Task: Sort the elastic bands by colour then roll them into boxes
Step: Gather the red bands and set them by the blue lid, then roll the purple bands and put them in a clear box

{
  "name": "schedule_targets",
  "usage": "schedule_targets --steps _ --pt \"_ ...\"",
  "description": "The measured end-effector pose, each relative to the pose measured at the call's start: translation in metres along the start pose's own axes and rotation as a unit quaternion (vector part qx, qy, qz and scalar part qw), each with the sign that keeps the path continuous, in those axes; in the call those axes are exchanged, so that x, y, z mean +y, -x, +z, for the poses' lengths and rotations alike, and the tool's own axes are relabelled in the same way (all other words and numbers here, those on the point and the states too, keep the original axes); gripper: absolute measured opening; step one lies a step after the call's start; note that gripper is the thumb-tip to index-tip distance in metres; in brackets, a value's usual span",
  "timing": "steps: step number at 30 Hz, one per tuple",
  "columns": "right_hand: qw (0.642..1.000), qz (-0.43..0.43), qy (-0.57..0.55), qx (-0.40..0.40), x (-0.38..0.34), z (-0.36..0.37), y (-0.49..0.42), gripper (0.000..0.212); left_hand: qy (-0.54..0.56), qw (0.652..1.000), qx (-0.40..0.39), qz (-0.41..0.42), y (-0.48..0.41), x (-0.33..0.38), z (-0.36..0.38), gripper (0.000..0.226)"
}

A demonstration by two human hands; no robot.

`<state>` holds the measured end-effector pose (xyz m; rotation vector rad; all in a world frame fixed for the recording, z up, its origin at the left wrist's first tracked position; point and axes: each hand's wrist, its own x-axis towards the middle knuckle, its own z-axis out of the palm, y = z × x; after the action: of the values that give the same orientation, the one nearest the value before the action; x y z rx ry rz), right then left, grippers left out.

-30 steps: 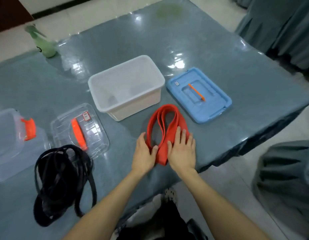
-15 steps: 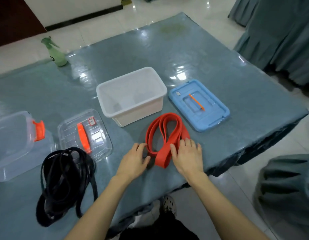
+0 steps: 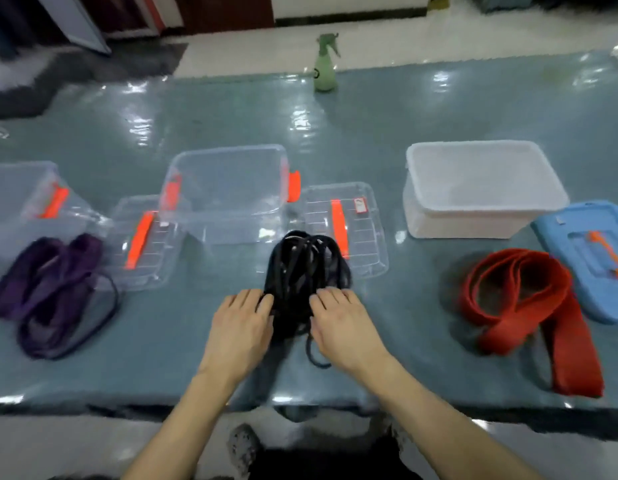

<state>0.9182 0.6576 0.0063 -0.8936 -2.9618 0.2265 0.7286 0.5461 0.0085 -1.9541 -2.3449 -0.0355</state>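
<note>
Gleaming table (image 3: 404,116), pale floor (image 3: 252,53); left hand (image 3: 240,327), right hand (image 3: 345,327), grip wide, on black bands (image 3: 300,268).

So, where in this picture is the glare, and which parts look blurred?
Head view: white glare spots lie on the glossy table cover, mostly towards its far side. Head view: the purple bands at the left are smeared, while the black bands in the centre look sharper.
</note>
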Motion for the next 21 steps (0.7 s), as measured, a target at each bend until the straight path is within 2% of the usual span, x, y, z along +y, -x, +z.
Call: schedule_targets --steps 3,10,13,21 --pt "0.999 -0.034 0.013 -0.007 -0.078 0.008 -0.045 0.035 -0.015 0.999 -0.01 -0.045 0.04 -0.09 -0.009 0.025" --pt "0.994 -0.098 0.003 -0.049 -0.239 0.029 -0.133 0.016 -0.042 0.986 -0.029 -0.162 0.134 -0.276 -0.019 0.016" --pt "0.993 -0.111 -0.005 -0.047 -0.283 0.033 -0.164 0.013 -0.035 0.978 -0.039 -0.201 0.158 -0.327 -0.012 0.024" --pt "0.987 -0.145 -0.048 -0.042 -0.343 0.054 -0.267 0.02 -0.014 0.947 -0.085 -0.309 0.181 -0.412 0.0 0.025"
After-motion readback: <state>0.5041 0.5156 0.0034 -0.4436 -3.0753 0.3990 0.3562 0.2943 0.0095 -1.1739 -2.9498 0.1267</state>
